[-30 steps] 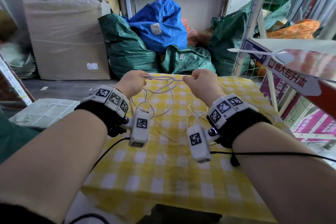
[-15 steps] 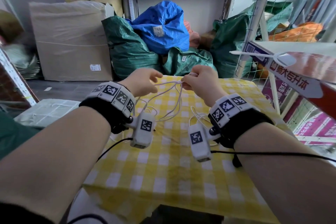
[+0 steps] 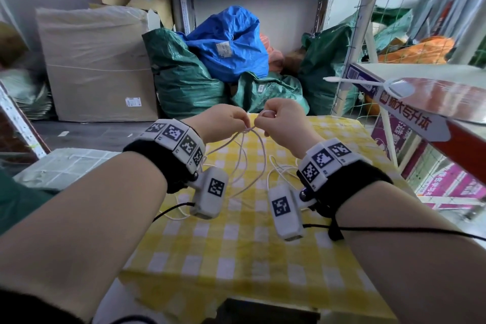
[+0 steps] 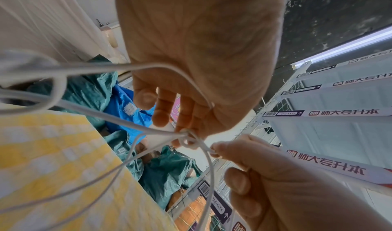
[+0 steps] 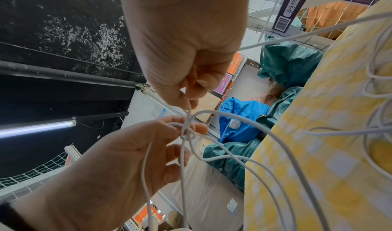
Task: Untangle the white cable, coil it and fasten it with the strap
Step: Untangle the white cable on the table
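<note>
The thin white cable [image 3: 259, 155] hangs in loose loops from both hands down to the yellow checked tablecloth [image 3: 236, 258]. A small knot [image 3: 248, 129] sits between the hands, above the table's far end. My left hand [image 3: 243, 123] pinches the cable at the knot [image 4: 188, 139], and its fingertips [image 5: 199, 128] touch the crossing strands. My right hand [image 3: 259, 121] pinches a strand just beside the knot [image 5: 187, 134], thumb and forefinger pressed together, other fingers curled. More cable [image 5: 377, 87] lies tangled on the cloth. I see no strap on the cable.
Green and blue sacks [image 3: 226, 42] and a large wrapped box [image 3: 100, 66] stand behind the table. A wire-mesh shelf [image 3: 352, 42] with a red and white box [image 3: 431, 110] juts in at the right; a white plastic strip [image 3: 363, 83] lies on it.
The hands were apart with a stretch of cable between them. They have come together and risen slightly, and both now pinch at the knot.
</note>
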Available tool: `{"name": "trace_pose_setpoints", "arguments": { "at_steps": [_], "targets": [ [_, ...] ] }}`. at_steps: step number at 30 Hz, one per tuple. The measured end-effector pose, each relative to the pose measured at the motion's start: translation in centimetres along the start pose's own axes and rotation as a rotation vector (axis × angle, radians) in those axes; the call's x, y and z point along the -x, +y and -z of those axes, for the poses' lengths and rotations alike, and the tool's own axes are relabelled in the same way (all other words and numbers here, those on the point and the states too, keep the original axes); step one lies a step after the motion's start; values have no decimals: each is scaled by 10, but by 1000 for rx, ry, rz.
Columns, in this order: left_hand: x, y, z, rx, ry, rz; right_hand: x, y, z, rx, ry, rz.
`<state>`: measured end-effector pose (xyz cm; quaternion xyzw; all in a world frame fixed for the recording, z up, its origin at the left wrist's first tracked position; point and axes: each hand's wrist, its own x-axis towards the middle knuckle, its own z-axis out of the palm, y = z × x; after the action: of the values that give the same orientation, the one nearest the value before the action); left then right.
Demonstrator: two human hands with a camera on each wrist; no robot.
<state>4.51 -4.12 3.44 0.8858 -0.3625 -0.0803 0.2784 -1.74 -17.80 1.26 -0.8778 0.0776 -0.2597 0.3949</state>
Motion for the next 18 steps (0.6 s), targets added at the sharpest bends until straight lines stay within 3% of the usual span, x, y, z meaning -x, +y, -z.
{"name": "trace_pose_setpoints", "arguments": {
  "at_steps": [8, 13, 18],
  "targets": [
    [5, -5, 12, 6, 52, -1, -1, -5, 2, -161, 21, -17],
    [6, -3, 18, 132, 141, 52, -1, -7, -4, -115, 84, 21],
    [8, -4, 20, 116, 204, 109, -5, -7, -4, -29, 114, 68]
  ]
}}
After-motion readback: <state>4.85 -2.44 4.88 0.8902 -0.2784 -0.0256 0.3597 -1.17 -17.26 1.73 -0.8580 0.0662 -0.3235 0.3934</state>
